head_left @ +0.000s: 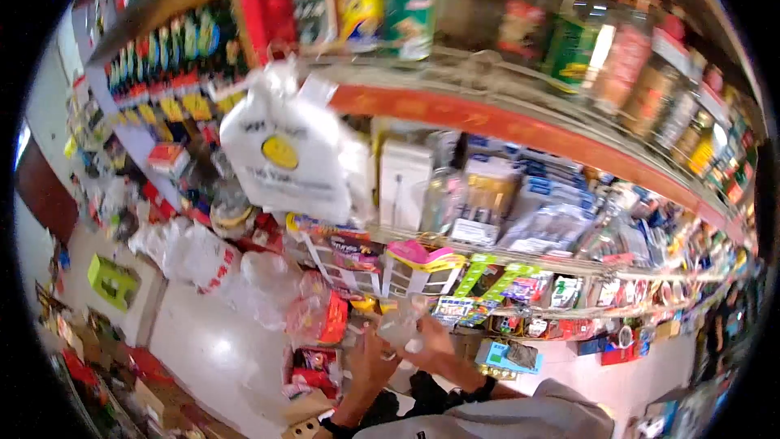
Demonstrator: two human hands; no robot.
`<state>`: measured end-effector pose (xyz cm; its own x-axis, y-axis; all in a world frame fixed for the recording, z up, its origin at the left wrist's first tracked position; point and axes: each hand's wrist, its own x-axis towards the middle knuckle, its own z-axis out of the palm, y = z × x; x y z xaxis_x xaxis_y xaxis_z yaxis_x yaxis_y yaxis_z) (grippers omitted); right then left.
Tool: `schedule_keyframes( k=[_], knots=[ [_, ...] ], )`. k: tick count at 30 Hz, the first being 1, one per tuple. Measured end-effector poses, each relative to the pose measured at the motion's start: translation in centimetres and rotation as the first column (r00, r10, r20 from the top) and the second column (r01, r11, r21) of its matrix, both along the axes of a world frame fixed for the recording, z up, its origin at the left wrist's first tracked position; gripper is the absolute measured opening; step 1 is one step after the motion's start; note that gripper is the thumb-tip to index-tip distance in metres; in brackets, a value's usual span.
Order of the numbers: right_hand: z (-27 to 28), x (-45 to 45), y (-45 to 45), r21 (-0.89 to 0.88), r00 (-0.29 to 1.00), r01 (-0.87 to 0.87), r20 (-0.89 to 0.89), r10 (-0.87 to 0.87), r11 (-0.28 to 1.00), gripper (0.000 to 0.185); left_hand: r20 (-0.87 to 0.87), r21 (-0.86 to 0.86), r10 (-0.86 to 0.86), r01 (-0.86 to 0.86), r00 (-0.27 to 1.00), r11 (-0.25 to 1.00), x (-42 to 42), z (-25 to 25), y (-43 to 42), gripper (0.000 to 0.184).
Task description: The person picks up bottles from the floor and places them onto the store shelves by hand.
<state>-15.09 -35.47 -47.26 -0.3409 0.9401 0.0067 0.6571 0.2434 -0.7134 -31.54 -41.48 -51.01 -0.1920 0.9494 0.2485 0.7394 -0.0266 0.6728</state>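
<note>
Low in the middle of the head view, both hands meet around a translucent, whitish thing (pixel 400 323), too blurred to name. My left hand (pixel 372 362) is closed at its lower left side. From the right, my right hand (pixel 435 349) grips it with bent fingers. Just beyond the hands are colourful packets in a white wire rack (pixel 422 280). Left of my left hand is a red carton (pixel 331 317) inside clear plastic, and below that an open box of packets (pixel 315 370) rests on the floor.
A white carrier bag (pixel 284 150) with a yellow smiley hangs from the red-edged shelf (pixel 487 118). Bottles (pixel 406 8) stand above; packaged goods (pixel 544 211) fill the lower shelves. Plastic bags (pixel 187 252) and a green box (pixel 114 282) are on the floor at left.
</note>
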Motion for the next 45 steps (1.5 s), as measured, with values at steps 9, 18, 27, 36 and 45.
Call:
schedule_keyframes(
  k=[9, 18, 27, 36, 45],
  knots=[
    [27.3, 8.7, 3.8, 0.836, 0.911, 0.049, -0.262, 0.318, 0.547, 0.069, 0.076, 0.745, -0.37, 0.194, 0.926, 0.638, 6.8, 31.0, 8.4, 0.075],
    [39.3, 12.0, 10.6, 0.953, 0.906, 0.209, -0.273, 0.323, 0.218, 0.063, -0.112, 0.936, -0.246, 0.186, 0.963, 0.3, 12.2, 44.9, 18.0, 0.06],
    [35.5, 17.0, 15.8, 0.919, 0.949, 0.281, -0.308, 0.061, 0.278, 0.051, -0.117, 0.846, -0.158, 0.181, 0.981, 0.502, 12.3, 45.3, 24.1, 0.066],
    [33.7, 17.9, 19.0, 0.964, 0.985, 0.165, -0.151, -0.085, 0.206, 0.028, -0.162, 0.699, -0.083, 0.173, 0.983, 0.694, 12.1, 43.6, 29.1, 0.07],
    [33.5, 17.9, 19.4, 0.986, 0.989, 0.104, -0.089, -0.117, 0.128, 0.017, -0.174, 0.419, -0.018, 0.091, 0.985, 0.903, 12.2, 45.0, 32.5, 0.057]
  ],
)
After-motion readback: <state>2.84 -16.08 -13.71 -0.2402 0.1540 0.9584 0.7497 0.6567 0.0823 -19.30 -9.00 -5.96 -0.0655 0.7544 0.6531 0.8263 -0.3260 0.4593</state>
